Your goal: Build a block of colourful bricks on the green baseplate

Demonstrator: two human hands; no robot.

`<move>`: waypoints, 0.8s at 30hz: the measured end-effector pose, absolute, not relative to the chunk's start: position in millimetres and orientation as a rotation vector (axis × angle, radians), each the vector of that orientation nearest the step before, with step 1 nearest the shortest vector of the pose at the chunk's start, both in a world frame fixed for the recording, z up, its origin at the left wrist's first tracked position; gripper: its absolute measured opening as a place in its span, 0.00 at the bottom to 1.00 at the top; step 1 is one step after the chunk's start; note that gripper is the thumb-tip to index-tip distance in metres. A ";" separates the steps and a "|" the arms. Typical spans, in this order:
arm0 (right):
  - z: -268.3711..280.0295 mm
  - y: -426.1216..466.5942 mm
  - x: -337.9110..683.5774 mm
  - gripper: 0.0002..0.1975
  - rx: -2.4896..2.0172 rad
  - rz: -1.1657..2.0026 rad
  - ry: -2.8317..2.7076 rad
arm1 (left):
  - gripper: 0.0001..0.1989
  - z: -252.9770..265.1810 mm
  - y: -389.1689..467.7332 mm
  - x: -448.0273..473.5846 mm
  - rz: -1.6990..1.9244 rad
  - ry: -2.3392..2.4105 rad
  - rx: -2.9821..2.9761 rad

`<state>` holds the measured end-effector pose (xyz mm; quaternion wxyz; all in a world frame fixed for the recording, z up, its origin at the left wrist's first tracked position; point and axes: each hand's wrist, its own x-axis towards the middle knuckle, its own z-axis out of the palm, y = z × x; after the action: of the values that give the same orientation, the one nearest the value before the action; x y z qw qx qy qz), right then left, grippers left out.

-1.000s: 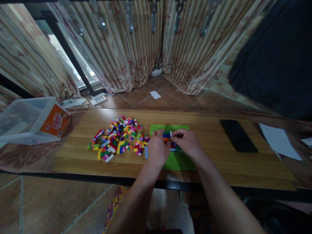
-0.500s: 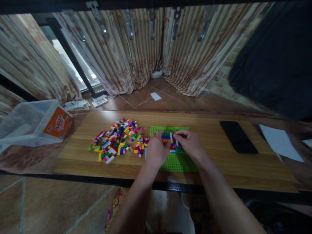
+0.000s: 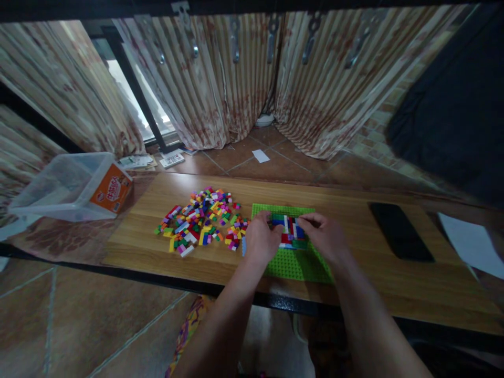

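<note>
A green studded baseplate point(image 3: 297, 265) lies on the table under both hands. On it sits a low build of coloured toy building bricks point(image 3: 289, 237), with blue, red, white and green pieces showing. My left hand point(image 3: 262, 239) is curled round the build's left side, thumb and fingers against the bricks. At the build's right side, my right hand point(image 3: 323, 235) has thumb and forefinger pinched together at a blue brick point(image 3: 300, 230); its fingertips partly cover what they grip. A light-blue studded piece point(image 3: 243, 245) shows just left of my left hand.
Loose bricks point(image 3: 197, 223) are heaped on the wooden table point(image 3: 137, 241) to the left. A clear plastic bin point(image 3: 59, 197) with an orange label stands past the table's left end. A black phone-like slab point(image 3: 400, 231) and white paper point(image 3: 470, 241) lie at right.
The view has swung a little left, shifting everything rightwards in the picture. My right fingertips have moved right along the build, away from an upright white brick. My left hand stays by the build.
</note>
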<state>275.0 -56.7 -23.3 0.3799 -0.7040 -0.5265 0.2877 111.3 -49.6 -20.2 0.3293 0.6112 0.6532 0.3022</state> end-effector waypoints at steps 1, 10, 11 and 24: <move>-21.5 -58.5 278.3 0.14 -1.796 0.761 -1.362 | 0.23 -20.9 -49.3 111.0 0.789 1.709 1.602; -24.0 -70.3 294.8 0.21 -1.928 0.893 -1.608 | 0.21 -19.0 -48.9 110.3 0.762 1.712 1.604; -25.9 -70.1 294.7 0.22 -1.941 0.887 -1.619 | 0.20 -17.9 -49.5 110.7 0.759 1.714 1.602; -32.9 -68.6 299.6 0.26 -2.030 0.869 -1.706 | 0.19 -17.8 -56.2 111.1 0.722 1.716 1.627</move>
<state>299.6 -68.6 -32.9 0.1746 -0.7162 -0.6021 0.3067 111.1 -56.2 -17.8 0.3286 0.6215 0.6555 0.2758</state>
